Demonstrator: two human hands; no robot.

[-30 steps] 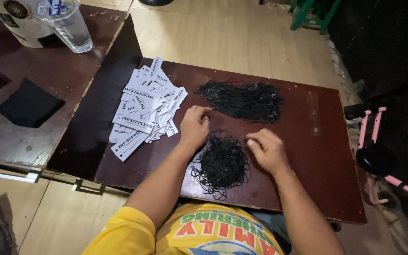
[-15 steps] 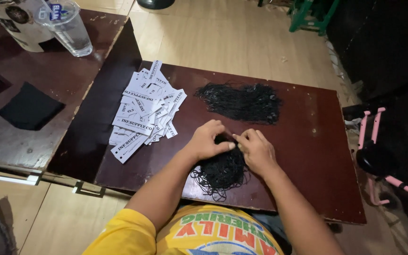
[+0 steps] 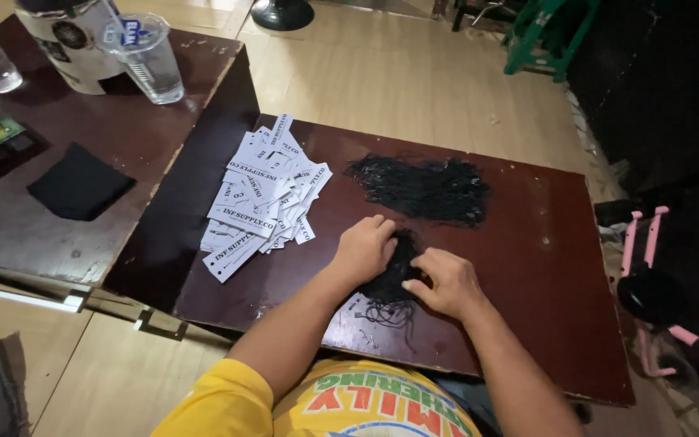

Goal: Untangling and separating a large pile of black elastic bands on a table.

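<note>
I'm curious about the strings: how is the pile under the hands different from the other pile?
The near pile is bunched up between the left hand and right hand; the far pile lies spread wide, untouched. The near pile looks smaller. Both are thin black strings on the dark table.

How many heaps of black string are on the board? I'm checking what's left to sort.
2. One heap of black string lies at the board's far side; the other heap sits between the left hand and right hand, partly hidden.
</note>
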